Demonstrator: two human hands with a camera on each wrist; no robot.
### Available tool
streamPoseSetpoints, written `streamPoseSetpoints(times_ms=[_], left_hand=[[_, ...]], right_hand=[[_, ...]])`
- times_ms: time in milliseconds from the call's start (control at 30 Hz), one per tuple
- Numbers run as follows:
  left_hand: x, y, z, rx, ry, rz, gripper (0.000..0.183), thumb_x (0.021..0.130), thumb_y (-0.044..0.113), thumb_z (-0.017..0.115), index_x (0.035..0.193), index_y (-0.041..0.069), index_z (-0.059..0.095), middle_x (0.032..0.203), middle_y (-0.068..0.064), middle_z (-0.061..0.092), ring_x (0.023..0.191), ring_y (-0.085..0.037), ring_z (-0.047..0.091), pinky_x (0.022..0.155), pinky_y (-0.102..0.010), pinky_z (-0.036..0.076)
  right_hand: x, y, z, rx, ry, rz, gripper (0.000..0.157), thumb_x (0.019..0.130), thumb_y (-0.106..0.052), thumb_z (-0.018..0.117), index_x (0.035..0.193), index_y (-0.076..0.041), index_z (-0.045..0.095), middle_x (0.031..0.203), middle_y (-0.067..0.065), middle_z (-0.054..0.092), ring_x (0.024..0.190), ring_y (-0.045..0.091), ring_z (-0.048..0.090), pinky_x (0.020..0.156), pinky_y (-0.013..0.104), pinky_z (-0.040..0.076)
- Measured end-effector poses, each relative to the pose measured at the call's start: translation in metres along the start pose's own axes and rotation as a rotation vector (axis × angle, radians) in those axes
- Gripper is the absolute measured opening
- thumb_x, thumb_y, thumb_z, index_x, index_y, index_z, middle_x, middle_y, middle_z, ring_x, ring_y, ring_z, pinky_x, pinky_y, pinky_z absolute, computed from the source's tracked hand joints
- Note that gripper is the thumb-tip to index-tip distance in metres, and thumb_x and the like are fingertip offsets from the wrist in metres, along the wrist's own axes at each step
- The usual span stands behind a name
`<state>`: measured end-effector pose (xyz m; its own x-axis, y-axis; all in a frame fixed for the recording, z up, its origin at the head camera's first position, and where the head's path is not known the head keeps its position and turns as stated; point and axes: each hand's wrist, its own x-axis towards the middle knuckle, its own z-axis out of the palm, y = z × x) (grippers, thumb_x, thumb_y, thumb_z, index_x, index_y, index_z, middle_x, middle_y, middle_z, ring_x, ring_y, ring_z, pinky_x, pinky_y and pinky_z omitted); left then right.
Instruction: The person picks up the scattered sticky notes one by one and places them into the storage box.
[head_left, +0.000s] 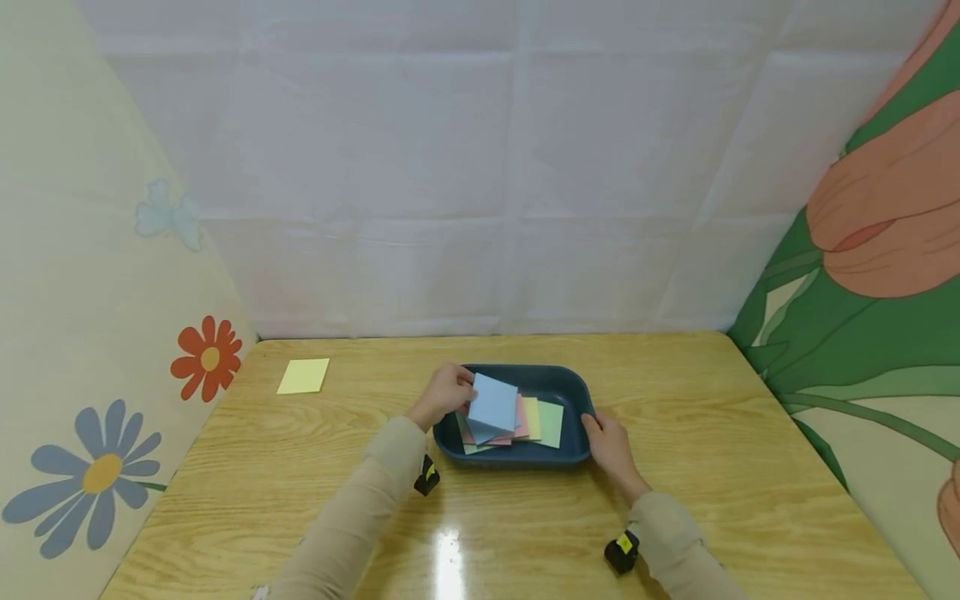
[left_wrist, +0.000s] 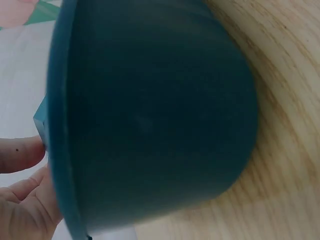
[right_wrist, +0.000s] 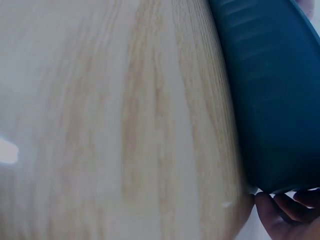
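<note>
A dark teal plastic tray (head_left: 573,392) sits mid-table, holding several square sticky note pads. My left hand (head_left: 444,393) reaches over its left rim and pinches a light blue pad (head_left: 493,402) by the edge, tilted above the others. Beneath and beside it lie pink (head_left: 521,423), yellow (head_left: 533,417) and green (head_left: 552,423) pads, partly overlapping. At the right end, my right hand (head_left: 611,450) grips the tray's rim. In the left wrist view the tray wall (left_wrist: 155,110) hides most of the pads. Right-hand fingers (right_wrist: 272,212) curl at the tray's end in the right wrist view.
A pale yellow sticky note pad (head_left: 303,376) lies alone at the table's back left. The wooden table (head_left: 675,392) meets a white cloth backdrop (head_left: 480,167) behind, with flower-patterned panels on both sides. Small black devices (head_left: 622,552) hang at both wrists.
</note>
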<state>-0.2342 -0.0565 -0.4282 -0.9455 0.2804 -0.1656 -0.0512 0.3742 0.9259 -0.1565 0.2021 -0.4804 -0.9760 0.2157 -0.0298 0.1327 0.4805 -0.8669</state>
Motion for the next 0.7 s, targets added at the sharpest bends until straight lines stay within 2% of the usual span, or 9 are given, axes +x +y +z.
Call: streamPoseSetpoints(times_ms=[67, 167, 267, 433, 533, 600, 700], left_hand=[[0.000, -0.002, 0.001, -0.001, 0.003, 0.015, 0.033, 0.081, -0.013, 0.055, 0.114, -0.018, 0.052, 0.085, -0.019, 0.061, 0.058, -0.017, 0.059, 0.055, -0.033, 0.056], [0.000, -0.006, 0.002, 0.035, 0.001, 0.049, 0.026, 0.081, -0.013, 0.054, 0.107, -0.018, 0.054, 0.069, -0.010, 0.054, 0.053, -0.014, 0.054, 0.054, -0.032, 0.056], [0.000, -0.007, 0.003, 0.121, 0.007, 0.094, 0.024, 0.080, -0.013, 0.055, 0.104, -0.019, 0.056, 0.062, -0.007, 0.050, 0.051, -0.015, 0.055, 0.053, -0.031, 0.055], [-0.001, -0.004, 0.003, 0.388, 0.066, 0.192, 0.029, 0.074, -0.009, 0.063, 0.102, -0.016, 0.061, 0.076, -0.016, 0.064, 0.066, -0.019, 0.061, 0.058, -0.028, 0.054], [-0.002, 0.000, 0.002, 0.529, 0.063, 0.222, 0.023, 0.073, -0.006, 0.066, 0.095, -0.013, 0.065, 0.077, -0.017, 0.064, 0.067, -0.020, 0.058, 0.057, -0.028, 0.052], [-0.004, 0.002, 0.001, 0.575, 0.042, 0.240, 0.022, 0.073, -0.004, 0.067, 0.093, -0.012, 0.066, 0.078, -0.016, 0.065, 0.068, -0.021, 0.059, 0.058, -0.029, 0.052], [-0.007, 0.004, -0.001, 0.591, 0.029, 0.268, 0.021, 0.075, -0.001, 0.068, 0.092, -0.011, 0.066, 0.082, -0.018, 0.066, 0.073, -0.024, 0.062, 0.062, -0.031, 0.054]], right_hand=[[0.000, 0.000, 0.001, 0.002, 0.000, -0.001, 0.033, 0.098, -0.014, 0.040, 0.109, 0.010, 0.059, 0.098, 0.023, 0.062, 0.087, 0.028, 0.058, 0.074, 0.034, 0.049], [0.000, 0.000, 0.001, 0.010, -0.002, 0.001, 0.033, 0.098, -0.014, 0.040, 0.110, 0.011, 0.059, 0.099, 0.024, 0.062, 0.088, 0.029, 0.058, 0.075, 0.036, 0.049], [0.000, -0.001, 0.001, 0.010, -0.002, 0.005, 0.034, 0.098, -0.014, 0.040, 0.109, 0.011, 0.059, 0.099, 0.024, 0.061, 0.088, 0.029, 0.058, 0.074, 0.035, 0.049], [0.000, -0.001, 0.001, -0.004, -0.005, 0.003, 0.033, 0.098, -0.015, 0.040, 0.108, 0.011, 0.059, 0.097, 0.023, 0.062, 0.086, 0.027, 0.058, 0.071, 0.032, 0.048], [0.000, -0.001, 0.001, -0.007, -0.007, 0.002, 0.033, 0.098, -0.015, 0.039, 0.108, 0.010, 0.059, 0.097, 0.022, 0.062, 0.085, 0.027, 0.058, 0.071, 0.032, 0.048], [0.000, 0.000, 0.000, -0.006, -0.007, 0.004, 0.033, 0.098, -0.015, 0.039, 0.108, 0.010, 0.059, 0.097, 0.022, 0.062, 0.086, 0.027, 0.058, 0.072, 0.032, 0.048], [0.000, 0.000, 0.000, -0.004, -0.004, 0.008, 0.033, 0.098, -0.015, 0.040, 0.107, 0.010, 0.059, 0.097, 0.022, 0.061, 0.086, 0.027, 0.057, 0.072, 0.033, 0.048]])
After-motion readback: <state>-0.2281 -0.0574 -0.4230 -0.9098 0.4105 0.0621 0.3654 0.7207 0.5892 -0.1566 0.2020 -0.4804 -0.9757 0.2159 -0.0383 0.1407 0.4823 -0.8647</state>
